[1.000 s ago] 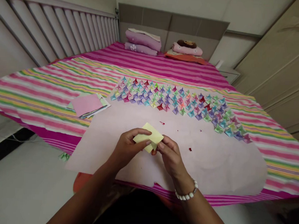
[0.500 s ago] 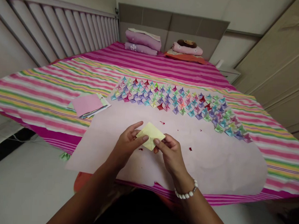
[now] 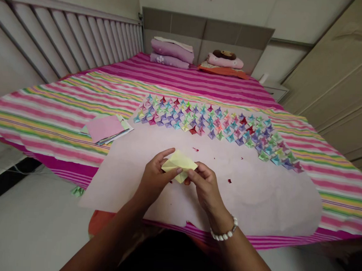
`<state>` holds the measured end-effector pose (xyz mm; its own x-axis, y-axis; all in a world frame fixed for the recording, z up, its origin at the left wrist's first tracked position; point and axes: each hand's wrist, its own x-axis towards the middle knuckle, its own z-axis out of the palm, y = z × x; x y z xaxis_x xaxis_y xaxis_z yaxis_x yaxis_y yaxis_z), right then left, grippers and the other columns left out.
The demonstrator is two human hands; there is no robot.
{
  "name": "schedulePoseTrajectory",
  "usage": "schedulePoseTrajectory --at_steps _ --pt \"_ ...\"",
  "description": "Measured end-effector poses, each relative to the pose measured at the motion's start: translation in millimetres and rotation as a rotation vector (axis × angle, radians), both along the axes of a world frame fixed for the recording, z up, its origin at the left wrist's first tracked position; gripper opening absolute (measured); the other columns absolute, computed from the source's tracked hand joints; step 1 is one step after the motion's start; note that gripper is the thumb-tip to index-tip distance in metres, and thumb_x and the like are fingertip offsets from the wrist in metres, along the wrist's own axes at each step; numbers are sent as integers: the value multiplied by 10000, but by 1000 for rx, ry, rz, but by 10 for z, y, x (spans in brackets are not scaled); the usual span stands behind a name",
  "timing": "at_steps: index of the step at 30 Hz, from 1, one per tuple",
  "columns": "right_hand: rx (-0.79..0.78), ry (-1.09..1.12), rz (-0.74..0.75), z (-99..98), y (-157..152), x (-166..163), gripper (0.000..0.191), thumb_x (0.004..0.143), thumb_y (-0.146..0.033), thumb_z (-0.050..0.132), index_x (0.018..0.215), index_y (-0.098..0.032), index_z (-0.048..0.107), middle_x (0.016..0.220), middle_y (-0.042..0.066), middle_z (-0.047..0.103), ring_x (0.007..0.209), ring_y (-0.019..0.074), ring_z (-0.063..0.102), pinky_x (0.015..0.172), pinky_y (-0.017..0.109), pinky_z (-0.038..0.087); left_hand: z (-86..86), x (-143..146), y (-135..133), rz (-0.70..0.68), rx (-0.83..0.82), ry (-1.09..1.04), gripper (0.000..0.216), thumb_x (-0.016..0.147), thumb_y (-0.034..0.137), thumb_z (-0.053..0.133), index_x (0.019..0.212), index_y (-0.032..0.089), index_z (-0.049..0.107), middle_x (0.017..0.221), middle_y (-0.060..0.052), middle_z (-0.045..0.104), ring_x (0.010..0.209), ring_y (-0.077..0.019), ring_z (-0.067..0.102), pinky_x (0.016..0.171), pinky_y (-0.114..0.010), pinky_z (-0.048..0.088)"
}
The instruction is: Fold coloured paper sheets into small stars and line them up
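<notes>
The left hand and right hand pinch yellow paper near the sheet's front edge.

This is a bedroom, shown by the bed (pink-striped), its panelled headboard, folded bedding and nightstand.

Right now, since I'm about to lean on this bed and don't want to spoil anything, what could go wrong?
The left hand and right hand both hold the yellow paper, so a jolt might crease or tear it. The pale sheet juts past the bed's near left edge; snagging it could jostle the closely set folded pieces on it. The loosely stacked papers might slide.
</notes>
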<state>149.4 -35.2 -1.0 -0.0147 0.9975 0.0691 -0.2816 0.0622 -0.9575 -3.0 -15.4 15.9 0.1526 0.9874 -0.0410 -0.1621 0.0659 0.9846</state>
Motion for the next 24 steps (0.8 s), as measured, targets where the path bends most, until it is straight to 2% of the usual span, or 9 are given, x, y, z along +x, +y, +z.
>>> schedulePoseTrajectory --at_steps 3,16,24 --pt "9 -2 -15 19 3 14 187 789 -368 692 753 -188 654 611 -19 618 554 105 532 587 237 417 16 6 -13 -1 5 12 662 655 292 794 1260 185 546 913 -48 688 674 -164 632 600 -279 507" --pt "-12 -56 -78 34 32 -3 167 706 -317 760 753 -185 669 569 -33 585 516 96 494 525 227 394 45 28 -19 9 -17 29 653 640 332 805 1226 157 574 905 -46 676 716 -163 625 618 -265 493" --pt "5 -63 -101 33 31 -35 165 696 -307 762 695 -188 648 590 -31 582 542 102 492 547 234 406 15 53 4 60 19 46 520 656 323 789 1122 162 625 889 -38 684 693 -158 627 616 -258 490"
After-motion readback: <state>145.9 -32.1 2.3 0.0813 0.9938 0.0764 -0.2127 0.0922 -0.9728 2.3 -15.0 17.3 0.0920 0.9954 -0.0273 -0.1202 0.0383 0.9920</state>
